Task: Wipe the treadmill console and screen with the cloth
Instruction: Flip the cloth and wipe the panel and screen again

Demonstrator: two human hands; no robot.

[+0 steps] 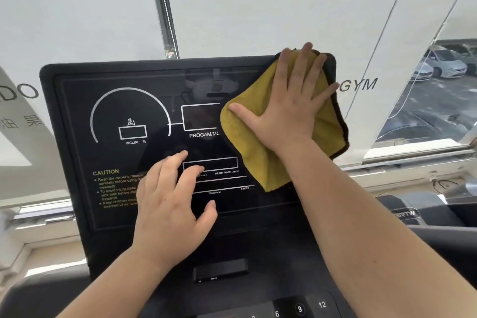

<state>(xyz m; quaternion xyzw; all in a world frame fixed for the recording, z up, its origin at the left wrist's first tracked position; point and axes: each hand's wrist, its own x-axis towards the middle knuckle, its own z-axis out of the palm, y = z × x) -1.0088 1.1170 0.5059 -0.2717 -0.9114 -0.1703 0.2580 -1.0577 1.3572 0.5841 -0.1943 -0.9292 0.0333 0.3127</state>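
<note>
The black treadmill screen [124, 111] fills the middle of the view, with an incline dial, display boxes and yellow caution text. A yellow cloth [254, 160] with a dark edge lies flat against the screen's upper right corner. My right hand [289, 108] presses on it with fingers spread, palm flat. My left hand [170, 204] hovers at or rests on the lower middle of the screen, fingers apart and holding nothing. Below the screen sits the console [260, 248] with a small black slot and round number buttons [299, 308].
Behind the treadmill is a white window blind [232, 2] with a bead chain [165, 8] and the word GYM. Parked cars [446, 64] show through the glass at right. A window sill runs behind the console, and another machine's handle [405, 212] is at right.
</note>
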